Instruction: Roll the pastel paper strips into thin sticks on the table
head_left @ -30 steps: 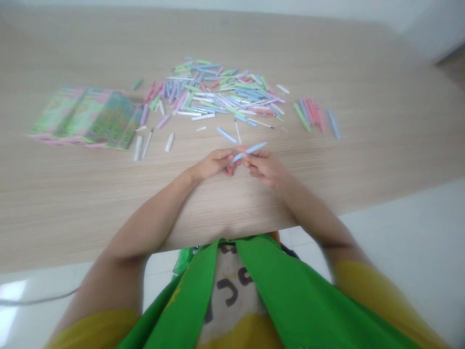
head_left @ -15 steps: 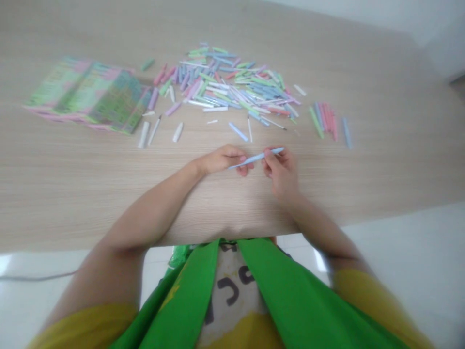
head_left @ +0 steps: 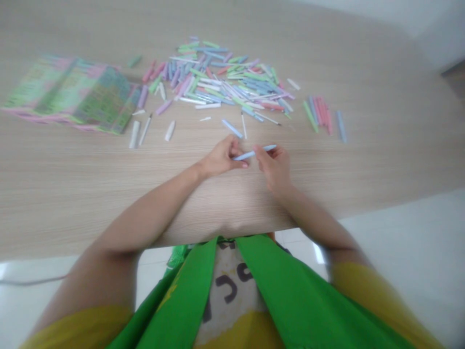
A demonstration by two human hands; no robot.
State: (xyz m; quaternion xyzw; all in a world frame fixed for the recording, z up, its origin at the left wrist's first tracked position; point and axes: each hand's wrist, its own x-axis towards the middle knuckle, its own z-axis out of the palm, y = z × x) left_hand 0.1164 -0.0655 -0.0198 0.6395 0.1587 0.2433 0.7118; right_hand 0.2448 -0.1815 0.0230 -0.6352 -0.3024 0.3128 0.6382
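A light blue pen [head_left: 248,155] is held between my two hands over the near part of the table, tilted slightly up to the right. My right hand [head_left: 275,162] pinches it near its right end, with the tip poking out past the fingers. At its left end, my left hand [head_left: 227,156] has thumb and fingers closed around the pen. Just beyond my hands lie a loose light blue pen piece [head_left: 232,128] and a thin white refill [head_left: 243,125] with a dark tip.
A wide heap of pastel pen parts [head_left: 232,82] covers the table's far middle. Several pink, green and blue pens [head_left: 320,115] lie in a row at the right, with a blue piece [head_left: 341,127] beside them. Printed green and pink packs [head_left: 72,94] sit at the left, white parts [head_left: 134,134] near them.
My left hand has turned and its fingers have shifted around the pen's left end. My right hand still pinches the pen. The whole view has shifted slightly.
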